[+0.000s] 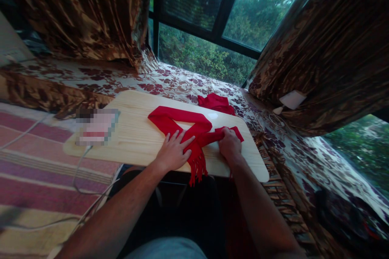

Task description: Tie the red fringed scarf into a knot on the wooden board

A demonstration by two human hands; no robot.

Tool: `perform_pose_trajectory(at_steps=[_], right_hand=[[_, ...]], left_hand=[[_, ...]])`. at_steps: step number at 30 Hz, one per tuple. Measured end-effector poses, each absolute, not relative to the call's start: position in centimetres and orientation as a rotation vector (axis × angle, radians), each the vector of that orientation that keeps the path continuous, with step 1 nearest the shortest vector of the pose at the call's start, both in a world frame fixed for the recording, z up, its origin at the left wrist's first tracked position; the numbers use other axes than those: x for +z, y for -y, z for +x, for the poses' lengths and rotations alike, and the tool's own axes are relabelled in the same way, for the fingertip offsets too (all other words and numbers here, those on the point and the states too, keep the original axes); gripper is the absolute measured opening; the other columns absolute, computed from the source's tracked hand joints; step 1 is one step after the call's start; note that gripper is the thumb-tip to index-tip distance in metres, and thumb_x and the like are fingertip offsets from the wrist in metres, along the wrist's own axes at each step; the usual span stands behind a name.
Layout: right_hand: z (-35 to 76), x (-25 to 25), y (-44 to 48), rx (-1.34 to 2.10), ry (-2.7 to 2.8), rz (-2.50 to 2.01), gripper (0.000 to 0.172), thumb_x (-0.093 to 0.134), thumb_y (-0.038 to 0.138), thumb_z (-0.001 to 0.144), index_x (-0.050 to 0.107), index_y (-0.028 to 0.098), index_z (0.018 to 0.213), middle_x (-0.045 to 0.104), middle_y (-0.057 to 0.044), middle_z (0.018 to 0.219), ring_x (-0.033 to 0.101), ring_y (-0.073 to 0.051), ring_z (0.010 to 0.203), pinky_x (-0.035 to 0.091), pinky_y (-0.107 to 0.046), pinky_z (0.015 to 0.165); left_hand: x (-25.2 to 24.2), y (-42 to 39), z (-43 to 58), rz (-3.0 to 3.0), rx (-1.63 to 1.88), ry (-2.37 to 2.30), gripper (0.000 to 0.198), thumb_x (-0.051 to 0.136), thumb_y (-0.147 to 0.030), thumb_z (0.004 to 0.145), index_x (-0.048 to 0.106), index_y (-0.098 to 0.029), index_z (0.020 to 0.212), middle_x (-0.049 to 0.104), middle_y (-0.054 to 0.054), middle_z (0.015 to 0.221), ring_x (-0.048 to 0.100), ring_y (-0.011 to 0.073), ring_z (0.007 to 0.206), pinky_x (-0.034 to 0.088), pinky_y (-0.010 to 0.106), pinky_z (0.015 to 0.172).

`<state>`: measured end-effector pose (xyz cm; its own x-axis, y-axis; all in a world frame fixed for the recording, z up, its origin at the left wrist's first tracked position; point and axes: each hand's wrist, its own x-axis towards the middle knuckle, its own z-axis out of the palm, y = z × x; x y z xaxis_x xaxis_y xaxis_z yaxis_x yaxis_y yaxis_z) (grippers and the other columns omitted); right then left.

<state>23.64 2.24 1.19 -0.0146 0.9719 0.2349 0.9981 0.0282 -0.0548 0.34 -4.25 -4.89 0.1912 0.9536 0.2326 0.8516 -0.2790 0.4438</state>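
A red scarf (185, 116) with a fringed end lies looped on a pale wooden board table (133, 129), its bands crossing near the middle. The fringe hangs over the table's near edge. My left hand (174, 150) rests flat on the scarf at the lower left of the loop, fingers spread. Closed round the scarf's other end is my right hand (230, 144), with a bit of red cloth showing beyond the fist. Its fingertips are hidden from view.
A second red cloth (216, 103) lies on the floral-covered sill just behind the table. At the table's left end is a blurred-out flat object (99, 127) with a white cable (79, 166). A small white lamp (292, 100) stands at right, near brown curtains (319, 48).
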Motion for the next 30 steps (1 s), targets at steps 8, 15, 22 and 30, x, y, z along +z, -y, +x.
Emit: perform_pose_trajectory(at_steps=[8, 15, 22, 30], right_hand=[[21.4, -0.1, -2.0, -0.354, 1.988, -1.139, 0.033, 0.048, -0.001, 0.081, 0.067, 0.021, 0.096, 0.053, -0.011, 0.146, 0.048, -0.028, 0.135, 0.042, -0.049, 0.11], [15.5, -0.7, -1.3, -0.016, 2.579, -0.674, 0.054, 0.049, -0.001, 0.082, 0.065, 0.023, 0.127, 0.04, -0.007, 0.161, 0.056, -0.023, 0.131, 0.049, -0.037, 0.107], [13.8, -3.9, -1.0, 0.168, 2.281, -0.82, 0.061, 0.052, 0.004, 0.083, 0.052, 0.022, 0.141, 0.043, -0.013, 0.154, 0.047, -0.024, 0.14, 0.046, -0.039, 0.111], [16.0, -4.1, -0.7, 0.061, 2.212, -1.092, 0.019, 0.068, 0.025, 0.085, 0.054, 0.024, 0.073, 0.061, -0.005, 0.08, 0.057, -0.022, 0.086, 0.048, -0.036, 0.085]], left_hand=[[-4.2, 4.5, 0.5, 2.3, 0.638, -1.759, 0.055, 0.051, -0.047, 0.095, 0.052, -0.039, 0.149, 0.034, 0.008, 0.165, 0.027, 0.0405, 0.152, 0.017, 0.064, 0.119], [-5.1, 3.8, -0.9, 1.692, 1.225, -1.511, 0.081, 0.06, -0.035, 0.085, 0.032, -0.02, 0.16, 0.047, 0.015, 0.156, 0.045, 0.0305, 0.143, 0.026, 0.055, 0.122], [-6.4, 3.0, -1.8, 1.193, 1.504, -1.43, 0.084, 0.07, -0.033, 0.08, 0.036, -0.019, 0.155, 0.063, 0.015, 0.138, 0.062, 0.0289, 0.124, 0.046, 0.046, 0.109], [-4.2, 3.5, -1.0, 1.515, 1.29, -1.736, 0.039, 0.066, -0.033, 0.081, 0.064, -0.018, 0.118, 0.073, 0.013, 0.115, 0.068, 0.0288, 0.106, 0.051, 0.042, 0.094]])
